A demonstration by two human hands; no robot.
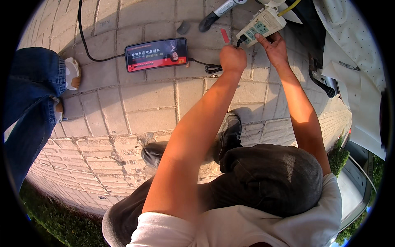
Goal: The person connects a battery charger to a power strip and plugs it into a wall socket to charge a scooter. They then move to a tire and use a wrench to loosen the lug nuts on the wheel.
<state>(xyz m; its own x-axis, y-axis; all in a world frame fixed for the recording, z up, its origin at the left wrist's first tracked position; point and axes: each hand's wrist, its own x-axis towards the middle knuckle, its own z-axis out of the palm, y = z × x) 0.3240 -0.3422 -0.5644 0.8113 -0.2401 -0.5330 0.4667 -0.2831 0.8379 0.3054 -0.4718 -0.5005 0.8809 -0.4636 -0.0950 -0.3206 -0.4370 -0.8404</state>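
Power strip (267, 26) in right, plug (242, 39) in left, hands (233, 59) pinching both, charger (156, 55), black-tipped tool (218, 12) nearby

Charger (156, 54) on the paving (149, 99), cable (212, 68) between charger and left hand (233, 58), plug (242, 39) at the near left end of the power strip (265, 24), right hand (275, 50) at its near right side, another person's legs (35, 78) far left

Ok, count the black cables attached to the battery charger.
2: one long cable from the left end of the battery charger, and one coiled cable from its right end. Any underneath would be hidden.
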